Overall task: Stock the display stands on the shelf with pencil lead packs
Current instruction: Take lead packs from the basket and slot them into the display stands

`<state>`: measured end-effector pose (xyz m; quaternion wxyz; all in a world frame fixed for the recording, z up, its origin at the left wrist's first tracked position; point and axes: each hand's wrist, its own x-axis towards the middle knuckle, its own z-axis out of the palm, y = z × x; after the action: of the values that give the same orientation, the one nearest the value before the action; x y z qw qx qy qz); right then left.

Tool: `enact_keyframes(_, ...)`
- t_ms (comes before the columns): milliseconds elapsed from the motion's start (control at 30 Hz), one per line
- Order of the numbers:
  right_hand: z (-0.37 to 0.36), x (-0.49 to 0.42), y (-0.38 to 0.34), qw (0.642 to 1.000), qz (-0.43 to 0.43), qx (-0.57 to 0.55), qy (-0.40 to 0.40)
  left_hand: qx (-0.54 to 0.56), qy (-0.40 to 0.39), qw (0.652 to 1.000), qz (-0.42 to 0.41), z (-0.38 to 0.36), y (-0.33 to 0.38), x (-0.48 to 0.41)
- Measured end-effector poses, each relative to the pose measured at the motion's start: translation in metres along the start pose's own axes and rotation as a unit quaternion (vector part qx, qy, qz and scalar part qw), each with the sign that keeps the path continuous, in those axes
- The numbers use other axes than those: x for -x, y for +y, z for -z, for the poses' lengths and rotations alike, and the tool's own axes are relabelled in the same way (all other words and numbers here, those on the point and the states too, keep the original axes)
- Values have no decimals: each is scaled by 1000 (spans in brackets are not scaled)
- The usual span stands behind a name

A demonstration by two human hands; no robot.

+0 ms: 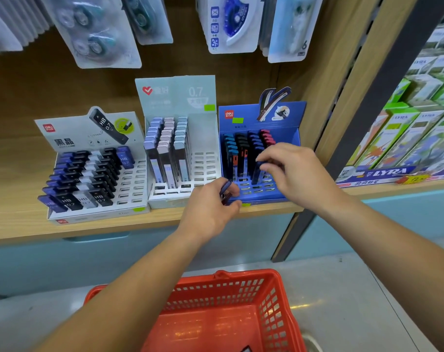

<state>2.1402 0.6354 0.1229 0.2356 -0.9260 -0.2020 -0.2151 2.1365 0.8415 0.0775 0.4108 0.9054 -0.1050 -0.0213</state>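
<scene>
Nearest, a red shopping basket (241, 276) sits on the floor below the arms. Its bottom looks almost bare, though a dark item at the frame's lower edge is cut off and can't be identified.

Above it, the left hand (210, 212) waits at the edge of the wooden shelf (88, 226). Its fingers are curled round a few spare packs (226, 193), probably kept close as a ready supply; how many it holds is hard to tell.

The right hand (292, 171) pinches a dark blue pack (260, 168) upright over the blue display stand (251, 115). It seems lined up with the dark blue column so the colours stay sorted, but the fingers hide the pack's top and the slot it is meant for.

Open slots remain at the front of this stand, on the right side of the white stand (175, 97) and on the right of the grey stand (71, 128).

Farther up, correction tape cards (99, 34) hang blurred, and Lyra boxes (398, 138) fill the next bay.
</scene>
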Motion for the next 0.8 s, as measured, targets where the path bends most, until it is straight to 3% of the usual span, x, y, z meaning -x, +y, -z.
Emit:
enact_keyframes(200,-2,-16,2,997,-72,-23,-2,16,-6,1000,9,2,2,-1)
enact_keyframes(500,-8,-7,7,1000,-14,-12,25,30,-13,999,11,4,2,-1)
enact_keyframes(800,-17,-4,11,997,-60,-33,39,52,-11,999,14,4,6,-2)
